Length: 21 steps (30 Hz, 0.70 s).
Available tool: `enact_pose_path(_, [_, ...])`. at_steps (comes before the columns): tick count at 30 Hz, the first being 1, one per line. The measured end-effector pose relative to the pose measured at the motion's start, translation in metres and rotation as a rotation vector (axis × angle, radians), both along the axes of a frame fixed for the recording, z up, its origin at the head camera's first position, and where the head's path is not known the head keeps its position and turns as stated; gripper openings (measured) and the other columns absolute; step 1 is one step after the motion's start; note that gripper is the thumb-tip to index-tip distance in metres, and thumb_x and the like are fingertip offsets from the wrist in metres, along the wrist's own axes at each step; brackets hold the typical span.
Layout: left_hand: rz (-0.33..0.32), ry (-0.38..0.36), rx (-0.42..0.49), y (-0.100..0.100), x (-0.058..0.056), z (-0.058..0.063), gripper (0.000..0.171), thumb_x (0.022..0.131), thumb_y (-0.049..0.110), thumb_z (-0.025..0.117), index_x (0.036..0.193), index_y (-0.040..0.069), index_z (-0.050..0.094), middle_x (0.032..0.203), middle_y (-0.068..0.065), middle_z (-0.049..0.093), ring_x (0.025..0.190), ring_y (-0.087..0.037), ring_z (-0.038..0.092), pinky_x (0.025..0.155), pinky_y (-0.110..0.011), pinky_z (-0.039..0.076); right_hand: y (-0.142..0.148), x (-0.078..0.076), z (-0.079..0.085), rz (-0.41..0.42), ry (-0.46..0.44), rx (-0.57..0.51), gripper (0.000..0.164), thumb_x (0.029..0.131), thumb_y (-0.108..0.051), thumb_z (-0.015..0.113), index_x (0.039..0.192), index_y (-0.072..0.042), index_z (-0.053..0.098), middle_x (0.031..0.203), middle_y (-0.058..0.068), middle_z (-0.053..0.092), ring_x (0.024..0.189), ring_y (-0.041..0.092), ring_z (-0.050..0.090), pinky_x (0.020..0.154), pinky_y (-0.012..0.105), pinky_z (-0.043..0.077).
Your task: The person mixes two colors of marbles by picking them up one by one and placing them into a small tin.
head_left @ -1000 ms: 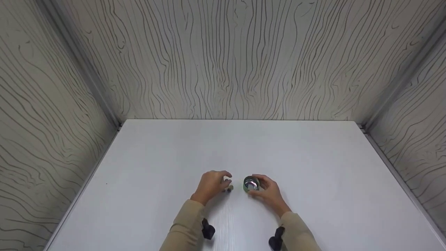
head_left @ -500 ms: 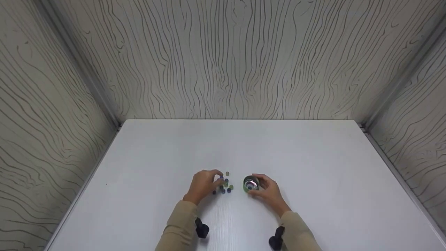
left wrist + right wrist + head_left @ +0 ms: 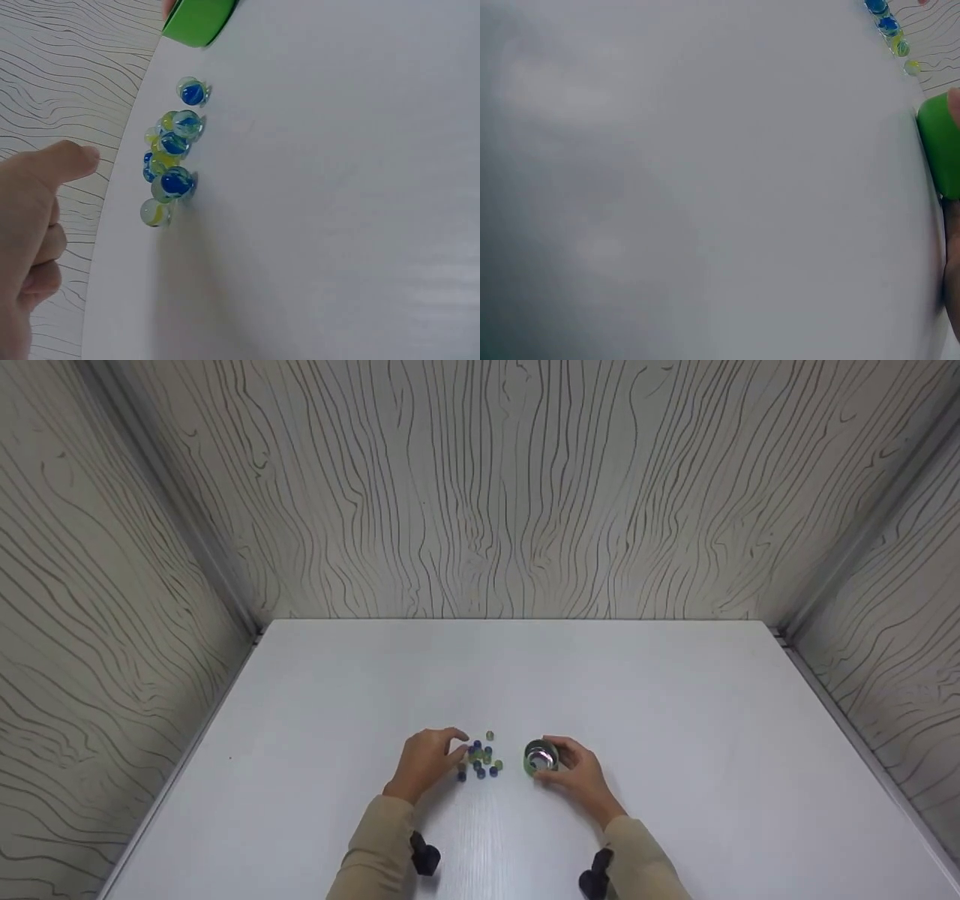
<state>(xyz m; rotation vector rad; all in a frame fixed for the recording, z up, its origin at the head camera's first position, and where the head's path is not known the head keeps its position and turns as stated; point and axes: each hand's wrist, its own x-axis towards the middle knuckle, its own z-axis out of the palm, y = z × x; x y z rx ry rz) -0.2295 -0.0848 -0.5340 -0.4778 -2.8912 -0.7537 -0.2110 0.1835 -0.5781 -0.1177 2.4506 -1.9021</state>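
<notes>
About a dozen glass marbles (image 3: 487,760), some blue and some yellow-green, are sitting in a loose bunch on the table between the two hands, with one paler one off on its own at the far side. Just right of them is a small round cup (image 3: 526,759), green outside and shiny inside, its mouth facing up at the head camera; I can't really tell what's down in the bottom. The right hand (image 3: 583,776) has that cup gripped, thumb and fingers curled around the side. The left hand (image 3: 427,761) isn't gripping anything: thumb and pointer are spread apart right beside the marbles. Both arms are in beige sleeves (image 3: 367,847) with chunky black gadgets (image 3: 425,859) at the wrists. The table (image 3: 675,682) is plain white, and the wall (image 3: 480,487) behind has a dark wood-grain line pattern.
</notes>
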Motion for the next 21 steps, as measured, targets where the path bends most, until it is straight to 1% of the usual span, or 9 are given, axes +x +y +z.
enact_pose_path(5, [-0.024, 0.043, 0.000, -0.006, 0.001, -0.004, 0.017, 0.088, 0.022, 0.068, 0.101, 0.014, 0.074, 0.061, 0.003, 0.056, 0.055, -0.003, 0.034, 0.054, -0.018, 0.032, 0.000, -0.001, 0.000, -0.005, -0.013, -0.007, 0.061, 0.072, -0.010, 0.082, 0.127, -0.001, 0.056, 0.136, 0.019, 0.057, 0.134, 0.034, 0.049, 0.112, 0.038, 0.036])
enact_pose_path(7, [-0.027, 0.042, -0.002, -0.009, 0.001, -0.007, 0.017, 0.087, 0.023, 0.068, 0.101, 0.014, 0.074, 0.060, 0.003, 0.055, 0.055, -0.003, 0.034, 0.055, -0.018, 0.032, 0.000, -0.001, -0.001, -0.010, -0.016, -0.005, 0.061, 0.072, -0.010, 0.082, 0.127, -0.001, 0.056, 0.135, 0.019, 0.058, 0.133, 0.034, 0.050, 0.113, 0.041, 0.036])
enact_pose_path(9, [-0.026, 0.023, 0.000, -0.011, 0.001, -0.008, 0.017, 0.087, 0.023, 0.068, 0.101, 0.015, 0.074, 0.060, 0.003, 0.055, 0.056, -0.004, 0.035, 0.056, -0.019, 0.033, 0.000, -0.001, -0.001, -0.014, -0.016, -0.005, 0.061, 0.071, -0.010, 0.082, 0.126, -0.001, 0.056, 0.134, 0.019, 0.058, 0.132, 0.035, 0.050, 0.113, 0.042, 0.035])
enact_pose_path(15, [-0.014, -0.059, 0.005, -0.016, 0.002, -0.010, 0.019, 0.087, 0.026, 0.068, 0.103, 0.017, 0.074, 0.068, 0.003, 0.059, 0.062, -0.007, 0.042, 0.061, -0.022, 0.037, 0.000, -0.002, -0.004, -0.023, -0.007, 0.015, 0.060, 0.071, -0.010, 0.082, 0.126, -0.002, 0.057, 0.134, 0.019, 0.058, 0.132, 0.035, 0.051, 0.112, 0.041, 0.036])
enact_pose_path(18, [-0.018, -0.070, 0.000, -0.018, 0.003, -0.010, 0.019, 0.087, 0.025, 0.069, 0.103, 0.016, 0.074, 0.068, 0.003, 0.059, 0.062, -0.007, 0.042, 0.061, -0.022, 0.037, -0.001, -0.002, -0.003, -0.019, 0.004, 0.025, 0.060, 0.071, -0.010, 0.082, 0.126, -0.001, 0.057, 0.134, 0.019, 0.058, 0.131, 0.036, 0.051, 0.111, 0.040, 0.038])
enact_pose_path(21, [-0.028, -0.061, -0.004, -0.020, 0.003, -0.011, 0.018, 0.086, 0.023, 0.069, 0.102, 0.015, 0.074, 0.065, 0.004, 0.056, 0.060, -0.007, 0.040, 0.059, -0.021, 0.035, -0.001, -0.001, -0.003, -0.017, 0.008, 0.025, 0.061, 0.071, -0.010, 0.082, 0.125, -0.001, 0.057, 0.134, 0.019, 0.058, 0.131, 0.036, 0.051, 0.111, 0.039, 0.038])
